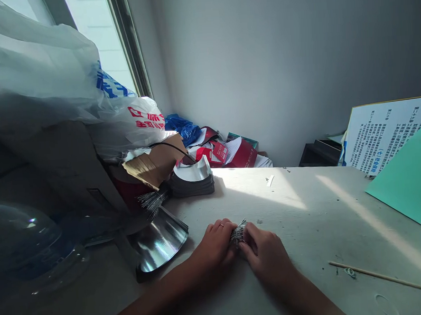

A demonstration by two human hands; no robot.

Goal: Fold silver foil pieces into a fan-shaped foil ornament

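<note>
Between my two hands, low over the white table, is a small bundle of thin metal wires [239,232], its ends fanning out at the top. My left hand [218,242] is closed round the bundle's left side, a ring on one finger. With bent fingers and thumb, my right hand [264,249] pinches at its right side. Fingers cover the lower part of the bundle. To the left of my hands lie a larger bunch of similar wires [154,201] and a stack of curved, shiny metal sheets [161,239]. Behind them stands another stack of curved pieces [193,177], dark at the side.
Plastic bags [41,77] rest on boxes at the left, near a large clear bottle [26,235]. A thin wooden stick [385,276] lies at right front, beside a small rubber band [350,272]. A green sheet [412,183] and a printed board [383,132] stand at the right.
</note>
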